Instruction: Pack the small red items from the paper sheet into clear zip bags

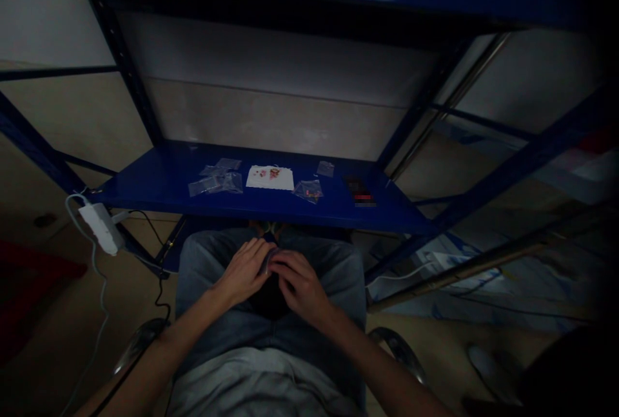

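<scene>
Over my lap, my left hand [247, 270] and my right hand [300, 283] meet with their fingertips close together. Between them is a small, thin, clear piece that looks like a plastic zip bag [267, 265], mostly covered by the fingers. Both hands are closed on it, the right one in a pinch. What it contains, if anything, cannot be made out in the dim light. The hands are below and in front of the edge of a blue shelf [329, 212], not touching it.
On the shelf lie several clear plastic bags [217, 182], a white sheet [285, 181] with small reddish pieces or marks, a bag [309, 191] of small colourful bits, a smaller bag [325, 168] and a dark packet [360, 193]. A white power strip [101, 229] hangs left.
</scene>
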Motion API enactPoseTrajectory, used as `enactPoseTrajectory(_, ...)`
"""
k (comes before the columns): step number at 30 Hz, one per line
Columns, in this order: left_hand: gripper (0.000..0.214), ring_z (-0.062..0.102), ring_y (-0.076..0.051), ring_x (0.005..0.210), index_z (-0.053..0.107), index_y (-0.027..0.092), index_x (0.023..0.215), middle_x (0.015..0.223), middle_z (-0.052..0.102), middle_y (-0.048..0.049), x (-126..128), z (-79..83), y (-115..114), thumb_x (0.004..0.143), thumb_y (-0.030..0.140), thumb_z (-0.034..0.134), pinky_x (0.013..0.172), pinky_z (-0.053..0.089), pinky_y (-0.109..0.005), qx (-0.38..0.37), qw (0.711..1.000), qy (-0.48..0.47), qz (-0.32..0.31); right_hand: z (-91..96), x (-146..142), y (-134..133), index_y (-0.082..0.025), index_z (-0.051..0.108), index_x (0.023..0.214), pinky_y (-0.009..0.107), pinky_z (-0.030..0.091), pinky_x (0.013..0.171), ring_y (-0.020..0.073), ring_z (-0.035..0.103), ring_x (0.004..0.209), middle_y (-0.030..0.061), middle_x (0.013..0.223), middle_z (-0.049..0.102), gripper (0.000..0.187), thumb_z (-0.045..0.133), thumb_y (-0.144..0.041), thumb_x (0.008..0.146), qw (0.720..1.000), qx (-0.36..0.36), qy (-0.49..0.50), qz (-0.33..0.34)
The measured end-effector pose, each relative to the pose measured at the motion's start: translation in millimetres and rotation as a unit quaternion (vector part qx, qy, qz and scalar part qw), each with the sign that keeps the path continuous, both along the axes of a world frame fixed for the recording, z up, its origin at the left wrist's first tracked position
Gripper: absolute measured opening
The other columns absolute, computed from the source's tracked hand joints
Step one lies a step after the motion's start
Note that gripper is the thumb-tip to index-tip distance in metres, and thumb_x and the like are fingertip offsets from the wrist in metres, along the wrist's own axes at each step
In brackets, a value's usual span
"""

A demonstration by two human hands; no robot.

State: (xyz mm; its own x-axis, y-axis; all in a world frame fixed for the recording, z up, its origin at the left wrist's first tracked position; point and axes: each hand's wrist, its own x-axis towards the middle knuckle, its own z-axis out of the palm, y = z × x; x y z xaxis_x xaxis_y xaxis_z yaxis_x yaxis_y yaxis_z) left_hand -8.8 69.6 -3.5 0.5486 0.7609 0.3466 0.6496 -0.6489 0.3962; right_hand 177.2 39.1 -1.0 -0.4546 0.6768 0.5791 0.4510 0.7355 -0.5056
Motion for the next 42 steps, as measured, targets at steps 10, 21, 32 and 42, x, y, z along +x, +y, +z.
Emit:
enactPoseTrajectory(10, 0.028, 0.05, -0.027, 0.106, 0.057, 0.014, 0.105, 0.105, 0.06, -0.011, 13, -11.7, -6, 0.077, 0.014, 0.053, 0.101, 0.034, -0.042, 0.036, 0.987, 0.14, -0.072, -18.7, -7, -7, -0.014, 0.061, 0.115, 0.038, 0.037, 0.105, 0.0226, 0.054, 0.112, 0.0112, 0.113, 0.063, 0.031, 0.05, -0.009, 0.086, 0.958, -0.047, -0.281, 0.038)
enactPoseTrajectory(21, 0.04, 0.055, -0.027, 0.11, 0.053, 0.015, 0.115, 0.115, 0.062, -0.0117, 16, -22.4, -13, 0.076, 0.015, 0.057, 0.102, 0.033, -0.042, -0.016, 0.978, 0.157, -0.134, -22.1, -14, -17, -0.012, 0.06, 0.118, 0.034, 0.038, 0.103, 0.0225, 0.056, 0.11, 0.0109, 0.112, 0.065, 0.033, 0.051, -0.012, 0.087, 0.946, -0.096, -0.306, 0.037)
enactPoseTrajectory(32, 0.014, 0.06, -0.019, 0.08, 0.058, 0.019, 0.084, 0.084, 0.064, -0.0038, -14, 0.6, 38, 0.078, 0.01, 0.05, 0.076, 0.044, -0.03, -0.07, 0.989, -0.109, 0.073, 39.6, 5, 48, -0.022, 0.05, 0.132, 0.039, 0.041, 0.098, 0.0221, 0.05, 0.116, 0.0106, 0.123, 0.057, 0.045, 0.049, -0.009, 0.088, 0.969, 0.05, -0.241, -0.008)
enactPoseTrajectory(42, 0.015, 0.064, -0.018, 0.08, 0.07, 0.015, 0.085, 0.081, 0.07, -0.0053, 8, -22.7, 53, 0.072, 0.02, 0.064, 0.075, 0.046, -0.026, -0.306, 0.864, -0.391, 0.079, 36.5, 35, 309, -0.017, 0.073, 0.092, 0.025, 0.045, 0.076, 0.0175, 0.064, 0.084, 0.0081, 0.091, 0.071, 0.019, 0.056, -0.014, 0.084, 0.953, -0.061, -0.121, -0.271)
